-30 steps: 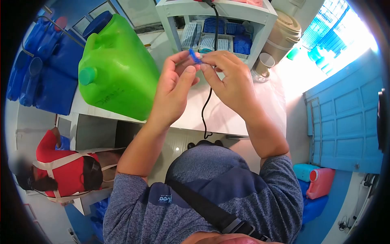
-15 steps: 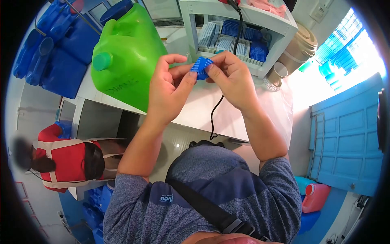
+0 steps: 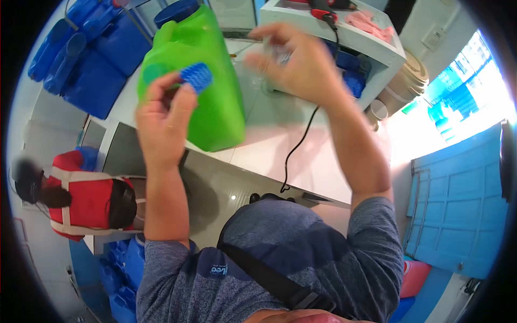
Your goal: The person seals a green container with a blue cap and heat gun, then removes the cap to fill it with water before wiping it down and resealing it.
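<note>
A small blue printed piece (image 3: 197, 77), perhaps plastic film, is pinched between the thumb and fingers of my left hand (image 3: 164, 116). That hand is in front of the green jug (image 3: 221, 102), close to its teal side cap (image 3: 154, 72). A dark blue lid (image 3: 176, 12) tops the jug, which is on the white counter (image 3: 318, 156). My right hand (image 3: 299, 64) is raised over the counter in front of the white shelf, its thumb and fingers apart. Motion blurs it, and something pale shows between its fingers, too smeared to identify.
A white shelf unit (image 3: 396, 48) holds a red and black tool (image 3: 323, 15) and a pink cloth (image 3: 370, 26). A black cord (image 3: 293, 151) crosses the counter. Blue jugs (image 3: 99, 70) stand at left, near a person in red (image 3: 89, 196). A beige container (image 3: 404, 81) is at right.
My hands have separated. My left hand has moved left and down with the blue piece, while my right has let go of it and is over by the shelf. The view has shifted slightly.
</note>
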`<state>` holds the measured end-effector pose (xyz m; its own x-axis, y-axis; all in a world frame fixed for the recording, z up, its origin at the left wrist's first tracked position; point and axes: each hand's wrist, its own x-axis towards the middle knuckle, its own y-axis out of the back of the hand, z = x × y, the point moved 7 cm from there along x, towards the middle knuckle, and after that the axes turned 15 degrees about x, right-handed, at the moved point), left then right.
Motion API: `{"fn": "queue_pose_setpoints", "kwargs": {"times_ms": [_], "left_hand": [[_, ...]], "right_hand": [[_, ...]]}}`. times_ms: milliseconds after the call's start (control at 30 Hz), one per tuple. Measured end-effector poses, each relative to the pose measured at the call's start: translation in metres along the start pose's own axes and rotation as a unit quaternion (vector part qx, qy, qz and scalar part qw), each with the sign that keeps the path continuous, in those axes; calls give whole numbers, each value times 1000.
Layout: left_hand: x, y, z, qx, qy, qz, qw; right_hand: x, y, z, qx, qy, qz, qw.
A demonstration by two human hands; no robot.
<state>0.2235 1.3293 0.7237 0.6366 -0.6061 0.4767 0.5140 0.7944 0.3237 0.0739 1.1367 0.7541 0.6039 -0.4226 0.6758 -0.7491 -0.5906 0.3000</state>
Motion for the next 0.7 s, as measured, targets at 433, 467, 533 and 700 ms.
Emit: {"fn": "queue_pose_setpoints", "kwargs": {"times_ms": [433, 467, 533, 700], "left_hand": [[48, 87, -26, 100, 107, -16, 989], [49, 79, -13, 156, 99, -21, 983], [50, 68, 1, 210, 88, -24, 974], [47, 53, 37, 376, -189, -2, 907]], "right_hand": [[127, 90, 170, 88, -354, 109, 925], [129, 96, 185, 23, -396, 90, 914], [130, 104, 193, -43, -432, 72, 898], [130, 125, 166, 235, -286, 59, 927]]}}
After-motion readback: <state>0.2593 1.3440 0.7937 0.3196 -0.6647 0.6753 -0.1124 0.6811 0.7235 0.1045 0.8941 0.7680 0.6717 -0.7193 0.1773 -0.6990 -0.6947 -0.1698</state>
